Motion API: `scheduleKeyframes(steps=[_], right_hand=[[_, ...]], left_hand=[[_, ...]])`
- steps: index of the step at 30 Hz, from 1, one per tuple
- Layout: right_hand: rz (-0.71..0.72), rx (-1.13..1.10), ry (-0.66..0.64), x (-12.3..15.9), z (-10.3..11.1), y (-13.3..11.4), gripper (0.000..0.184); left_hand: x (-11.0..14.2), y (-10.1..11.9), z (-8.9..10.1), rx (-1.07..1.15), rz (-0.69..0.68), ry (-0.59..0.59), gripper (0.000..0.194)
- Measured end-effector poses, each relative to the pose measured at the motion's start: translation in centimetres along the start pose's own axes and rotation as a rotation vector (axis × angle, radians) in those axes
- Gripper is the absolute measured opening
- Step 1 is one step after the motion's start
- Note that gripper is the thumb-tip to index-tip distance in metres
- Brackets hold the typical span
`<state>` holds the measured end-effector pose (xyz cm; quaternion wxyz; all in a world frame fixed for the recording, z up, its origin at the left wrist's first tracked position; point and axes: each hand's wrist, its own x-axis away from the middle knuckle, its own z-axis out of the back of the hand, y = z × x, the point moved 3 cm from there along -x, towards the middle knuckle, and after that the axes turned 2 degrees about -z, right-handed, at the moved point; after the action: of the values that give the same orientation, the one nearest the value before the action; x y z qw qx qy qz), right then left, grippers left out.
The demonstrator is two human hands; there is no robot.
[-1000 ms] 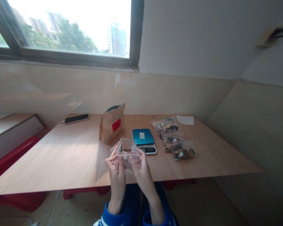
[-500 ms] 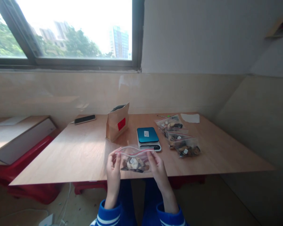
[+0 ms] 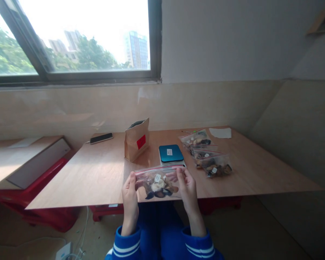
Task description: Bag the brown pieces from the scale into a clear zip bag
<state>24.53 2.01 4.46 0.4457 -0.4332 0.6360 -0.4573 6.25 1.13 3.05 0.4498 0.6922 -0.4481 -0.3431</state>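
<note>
A clear zip bag point(image 3: 159, 185) with a red seal line hangs between my two hands, above the table's front edge. Pale and dark dried pieces, perhaps sliced mushrooms, lie in its lower part, and a small white label is on its front. My left hand point(image 3: 130, 191) pinches the upper left corner. The upper right corner is gripped by my right hand point(image 3: 188, 187). Just behind the bag sits a kitchen scale point(image 3: 171, 153) with a blue top; the bag hides most of its front panel. Several similar filled bags point(image 3: 216, 166) overlap to the right of the scale.
A brown paper pouch point(image 3: 137, 142) with a red patch stands open-topped left of the scale. Farther left lies a phone point(image 3: 101, 138) with a cable. White paper point(image 3: 220, 133) rests at the back right of the wooden table point(image 3: 78, 180). Red stools point(image 3: 51, 202) stand below.
The bag's mouth, wavy and slightly gaping before, is now drawn straight between my hands. My right hand has moved a little right, and the bag faces me more fully. The view has shifted slightly.
</note>
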Motion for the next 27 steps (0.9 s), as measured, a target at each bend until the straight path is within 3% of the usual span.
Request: scheduleKeyframes(steps=[7, 13, 18, 22, 27], right_hand=[[-0.052, -0.001, 0.053, 0.2, 0.4, 0.1, 0.036], [-0.065, -0.001, 0.146, 0.1, 1.0, 0.8, 0.041], [-0.092, 0.005, 0.049, 0.2, 1.1, 0.5, 0.045], [-0.107, -0.016, 0.06, 0.4, 1.0, 0.1, 0.04], [0.025, 0.025, 0.098, 0.1, 0.9, -0.2, 0.033]], left_hand=[[0.4, 0.3, 0.4, -0.041, -0.032, 0.005, 0.046], [0.9, 0.3, -0.3, -0.063, -0.075, -0.175, 0.031], [0.6, 0.0, 0.1, -0.1, -0.086, -0.12, 0.023], [0.5, 0.2, 0.4, -0.111, -0.069, -0.08, 0.025], [0.3, 0.5, 0.8, -0.08, -0.073, -0.058, 0.023]])
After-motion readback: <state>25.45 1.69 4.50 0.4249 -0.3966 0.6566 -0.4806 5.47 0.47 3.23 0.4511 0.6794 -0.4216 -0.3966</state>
